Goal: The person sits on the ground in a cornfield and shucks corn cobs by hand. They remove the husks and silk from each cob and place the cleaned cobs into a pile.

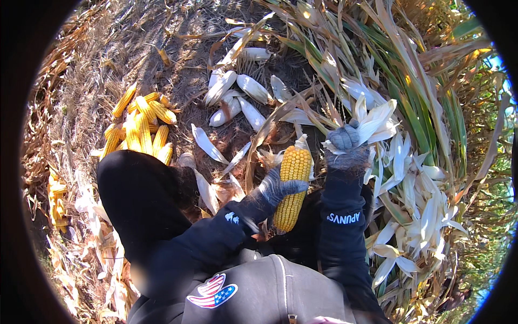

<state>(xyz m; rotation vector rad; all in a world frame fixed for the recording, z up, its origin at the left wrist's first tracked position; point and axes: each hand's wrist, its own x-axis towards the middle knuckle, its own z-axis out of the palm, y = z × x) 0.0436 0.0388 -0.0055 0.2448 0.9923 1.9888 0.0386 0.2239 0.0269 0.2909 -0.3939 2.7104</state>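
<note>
My left hand [279, 187], in a grey knit glove, is wrapped around a husked yellow corn cob [295, 170]. The cob stands nearly upright in the view, with a pale stub at its top end. To its right, my right hand [344, 139] is gloved too and closed as a fist. Pale corn husk leaves [378, 121] stick out of that fist, apart from the cob. Both hands are above my lap, in front of my dark jacket [251, 291].
Bare yellow cobs [141, 125] lie heaped beyond my bent knee [141, 182], and more cobs [57, 202] lie far left. Several ears in white husks [222, 89] rest ahead on the straw-strewn soil. Dry corn stalks [412, 93] and stripped husks [421, 218] pile up at right.
</note>
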